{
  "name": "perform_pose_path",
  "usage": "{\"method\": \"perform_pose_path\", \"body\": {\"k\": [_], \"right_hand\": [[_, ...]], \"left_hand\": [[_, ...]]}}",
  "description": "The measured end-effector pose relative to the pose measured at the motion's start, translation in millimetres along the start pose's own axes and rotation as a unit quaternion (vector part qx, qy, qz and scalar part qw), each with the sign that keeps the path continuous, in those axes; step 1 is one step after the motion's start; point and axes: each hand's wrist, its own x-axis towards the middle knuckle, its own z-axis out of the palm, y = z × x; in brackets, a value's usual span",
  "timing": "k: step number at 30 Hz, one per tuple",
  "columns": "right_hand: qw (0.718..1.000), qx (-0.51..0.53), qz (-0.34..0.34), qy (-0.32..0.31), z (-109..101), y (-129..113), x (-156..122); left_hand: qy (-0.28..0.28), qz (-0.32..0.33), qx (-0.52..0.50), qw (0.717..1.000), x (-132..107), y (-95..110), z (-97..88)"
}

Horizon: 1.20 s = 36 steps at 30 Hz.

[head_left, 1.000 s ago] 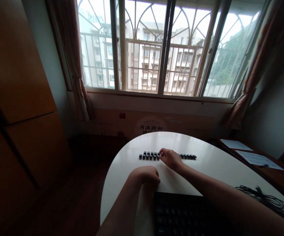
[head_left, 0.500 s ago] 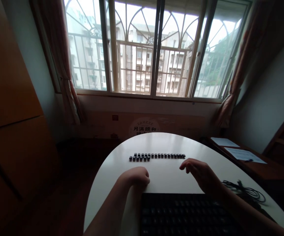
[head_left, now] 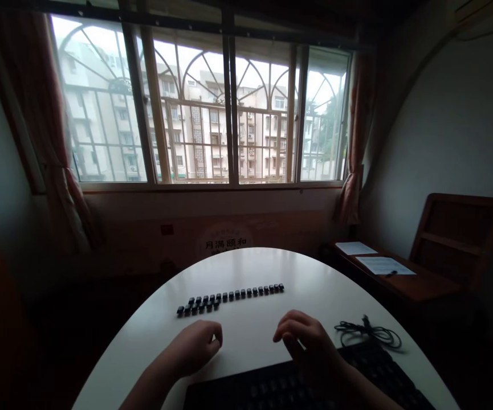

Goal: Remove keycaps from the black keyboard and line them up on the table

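A row of small black keycaps [head_left: 229, 298] lies across the white round table [head_left: 314, 285], doubled up at its left end. Closer to me a black keyboard [head_left: 297, 384] sits at the near edge. My left hand [head_left: 197, 344] rests on the table as a loose fist beside the keyboard's far left corner; nothing shows in it. My right hand [head_left: 304, 341] hovers over the keyboard's far edge, fingers curved and apart, holding nothing.
A coiled black cable [head_left: 368, 333] lies right of the keyboard. A wooden side desk [head_left: 412, 285] with papers [head_left: 383, 265] stands at the right, a wooden chair back behind it. A barred window with tied curtains fills the far wall.
My right hand has drawn back from the keycap row to the keyboard's far edge. The view has swung to the right. My left fist has stayed beside the keyboard.
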Motion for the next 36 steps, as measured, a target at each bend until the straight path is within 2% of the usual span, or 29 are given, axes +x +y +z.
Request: {"method": "perform_pose_path", "body": {"k": [4,7,15,19,21,25,31,36], "right_hand": [[0.997,-0.011,-0.077,0.001,-2,-9,2],[0.994,-0.014,-0.109,0.008,-2,-8,4],[0.991,-0.024,-0.122,0.038,-3,-14,8],[0.991,-0.025,-0.125,0.03,-1,-11,6],[0.992,-0.023,-0.122,0.027,2,-8,5],[0.987,-0.024,-0.142,0.069,7,-3,4],[0.989,-0.035,-0.141,0.038,7,-7,5],[0.986,-0.028,-0.153,0.057,11,-6,4]], "left_hand": [[0.006,-0.005,-0.01,1.0,4,0,2.5],[0.006,-0.003,-0.017,1.0,7,1,5.7],[-0.003,-0.02,-0.017,1.0,4,15,3.8],[-0.001,-0.021,-0.027,0.999,2,18,2.5],[0.0,-0.019,-0.028,0.999,2,17,2.5],[0.003,0.0,-0.031,1.0,4,11,3.3],[0.001,0.016,-0.054,0.998,7,3,7.0],[-0.003,0.017,-0.074,0.997,9,-2,10.8]]}}
